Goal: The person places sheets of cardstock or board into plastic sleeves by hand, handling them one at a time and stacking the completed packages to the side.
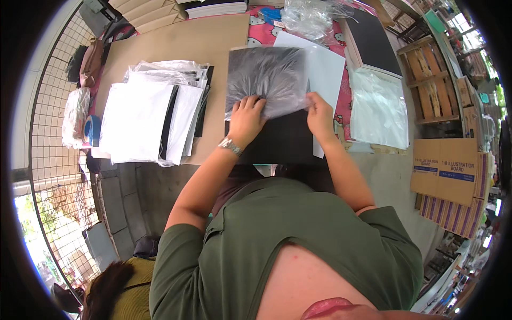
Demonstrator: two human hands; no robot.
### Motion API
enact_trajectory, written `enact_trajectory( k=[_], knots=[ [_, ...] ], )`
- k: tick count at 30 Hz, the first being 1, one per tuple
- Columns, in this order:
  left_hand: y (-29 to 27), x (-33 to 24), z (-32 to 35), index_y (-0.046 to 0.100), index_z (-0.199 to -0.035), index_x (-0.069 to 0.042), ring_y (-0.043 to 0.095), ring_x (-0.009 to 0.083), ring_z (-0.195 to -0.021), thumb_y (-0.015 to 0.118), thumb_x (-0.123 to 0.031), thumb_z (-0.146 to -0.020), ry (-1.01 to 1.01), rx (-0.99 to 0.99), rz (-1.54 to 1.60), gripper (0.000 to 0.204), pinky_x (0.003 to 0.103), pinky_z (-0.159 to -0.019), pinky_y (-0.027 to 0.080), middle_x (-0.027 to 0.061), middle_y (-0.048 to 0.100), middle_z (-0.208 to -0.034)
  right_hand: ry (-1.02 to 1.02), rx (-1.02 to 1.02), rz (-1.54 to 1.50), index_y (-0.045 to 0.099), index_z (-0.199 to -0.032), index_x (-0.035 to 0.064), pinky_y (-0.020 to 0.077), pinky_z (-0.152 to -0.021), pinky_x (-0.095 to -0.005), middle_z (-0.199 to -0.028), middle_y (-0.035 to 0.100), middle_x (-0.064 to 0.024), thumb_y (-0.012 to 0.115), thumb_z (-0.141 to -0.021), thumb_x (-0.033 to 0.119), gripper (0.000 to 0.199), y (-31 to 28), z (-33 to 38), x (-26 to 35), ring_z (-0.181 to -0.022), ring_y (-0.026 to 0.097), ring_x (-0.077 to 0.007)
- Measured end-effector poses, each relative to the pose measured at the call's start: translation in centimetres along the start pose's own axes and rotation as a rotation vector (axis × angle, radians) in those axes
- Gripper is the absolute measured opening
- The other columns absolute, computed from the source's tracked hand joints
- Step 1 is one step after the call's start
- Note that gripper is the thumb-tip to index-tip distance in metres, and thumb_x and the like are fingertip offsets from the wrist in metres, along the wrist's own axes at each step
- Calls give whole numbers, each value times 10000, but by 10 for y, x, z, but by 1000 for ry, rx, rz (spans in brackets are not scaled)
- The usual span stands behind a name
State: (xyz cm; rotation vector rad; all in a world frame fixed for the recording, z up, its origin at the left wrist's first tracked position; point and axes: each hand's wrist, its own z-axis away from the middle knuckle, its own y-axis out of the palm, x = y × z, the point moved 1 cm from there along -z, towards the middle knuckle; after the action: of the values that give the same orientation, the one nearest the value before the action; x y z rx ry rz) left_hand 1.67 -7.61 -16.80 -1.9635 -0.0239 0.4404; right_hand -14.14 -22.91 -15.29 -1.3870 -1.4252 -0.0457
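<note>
Clock positions are read from the middle of the plastic bag (274, 80). Both forearms are extended forward, elbows bent outward at 7 and 5 o'clock. Black board (280, 141) is exposed at 6 o'clock, beyond the person's body. At 7 o'clock the left hand (247, 118), its wrist banded by a watch (229, 145), is laid palm down, fingers slightly spread and pressed on the bag, with nothing clasped. At 4 o'clock the right hand (320, 114) is turned inward, thumb and fingertips pinched together on the bag's edge. The film is creased outward from the left fingertips; dark material is seen through it. Wrapped boards (133, 122) are stacked between 8 and 9 o'clock, a white sheet (328, 69) is placed at 3, and dark boards (370, 42) are seen at 2.
</note>
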Motion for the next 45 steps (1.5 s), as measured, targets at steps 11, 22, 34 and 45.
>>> enact_trajectory(
  k=[11,22,34,45],
  knots=[
    [-51,36,51,531,-918,-98,565,265,-633,577,-89,-719,-11,85,-138,205,364,-536,472,74,525,-851,-70,227,361,518,-1042,45,450,-625,-399,-836,559,-124,606,-761,89,297,-50,38,18,-720,567,-327],
    [-72,-16,180,525,-828,-69,561,268,-621,574,-30,-705,-231,121,53,138,362,-538,476,90,507,-795,102,184,181,574,-947,21,477,-627,-339,-910,529,-107,561,-675,-45,280,-79,162,27,-739,572,-250],
    [-31,17,124,536,-1023,21,579,168,-693,602,-218,-849,-863,407,831,302,317,-531,465,115,608,-801,475,246,-316,571,-758,-19,420,-570,-204,-863,489,-63,535,-693,-79,96,-70,191,19,-654,520,-92],
    [-162,39,129,377,-1193,48,542,136,-559,537,-136,-887,-949,-383,1187,391,246,-408,446,63,535,-760,91,421,-449,602,-798,9,466,-677,-250,-834,558,-85,626,-719,-21,87,5,31,100,-768,584,-170]
  ],
)
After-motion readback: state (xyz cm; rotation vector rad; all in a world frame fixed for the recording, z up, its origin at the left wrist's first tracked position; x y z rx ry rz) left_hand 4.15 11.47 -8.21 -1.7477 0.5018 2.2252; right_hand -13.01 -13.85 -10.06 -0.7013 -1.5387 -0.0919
